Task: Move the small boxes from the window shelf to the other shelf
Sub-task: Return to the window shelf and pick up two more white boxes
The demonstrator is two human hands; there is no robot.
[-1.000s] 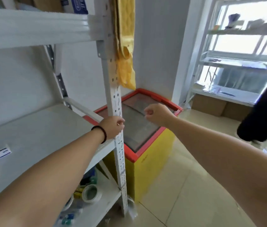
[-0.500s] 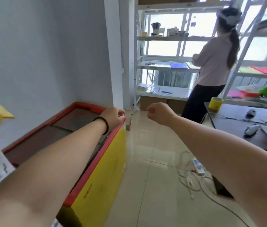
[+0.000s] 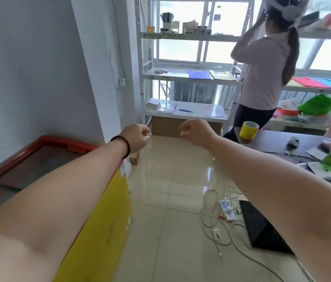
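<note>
Window light floods the far wall and I'm facing the window shelf (image 3: 189, 78) across bare tile. Both arms are out in front of me. My left hand (image 3: 138, 136), bead bracelet (image 3: 122, 144) on the wrist, is loosely curled with nothing in it; my right hand (image 3: 196, 132) is the same, fingers half-closed on air, empty. Below my left forearm sits the yellow chest freezer (image 3: 99, 220) with its red rim. Out past the hands, the small boxes (image 3: 160, 71) lie at the left end of the middle tier, well apart from me, with a few more cartons (image 3: 189, 27) up on the tier above. They're too small from here to read any detail. I'd judge them light card, stiff enough to pinch but easy to crush, so thumb and fingers on the two long sides, one in each hand. Another person (image 3: 262, 78) stands at the right end of that shelf, and cables (image 3: 221, 210) trail over the floor on my right, so I'd keep left going in.
</note>
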